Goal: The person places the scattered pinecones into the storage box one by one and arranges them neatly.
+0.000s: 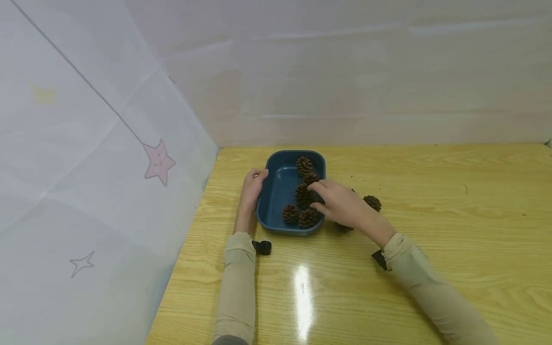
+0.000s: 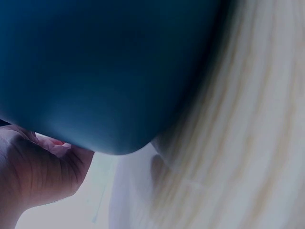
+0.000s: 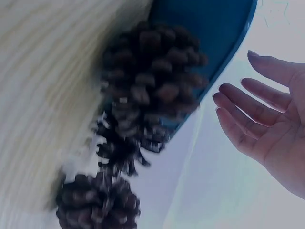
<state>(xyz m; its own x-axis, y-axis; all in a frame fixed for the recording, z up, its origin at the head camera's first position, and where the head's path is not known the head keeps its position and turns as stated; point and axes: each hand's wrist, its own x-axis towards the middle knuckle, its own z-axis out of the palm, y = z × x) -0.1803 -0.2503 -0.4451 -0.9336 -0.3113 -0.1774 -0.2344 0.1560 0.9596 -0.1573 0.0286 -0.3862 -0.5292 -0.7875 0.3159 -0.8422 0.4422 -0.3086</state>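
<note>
At the tray (image 1: 276, 191), both hands (image 1: 251, 191) (image 1: 342, 203) (left thumb seemingly on rim)

Indoor setting, star-printed creased walls (image 1: 95, 177), wood-grain table (image 1: 478, 235)

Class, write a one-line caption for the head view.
Left hand holds a blue tub; right hand hovers open over pine cones inside.

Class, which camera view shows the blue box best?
The head view: the blue box appears nearly whole, interior included. Left wrist shows only its outside; right wrist, one side partly behind pine cones.
</note>
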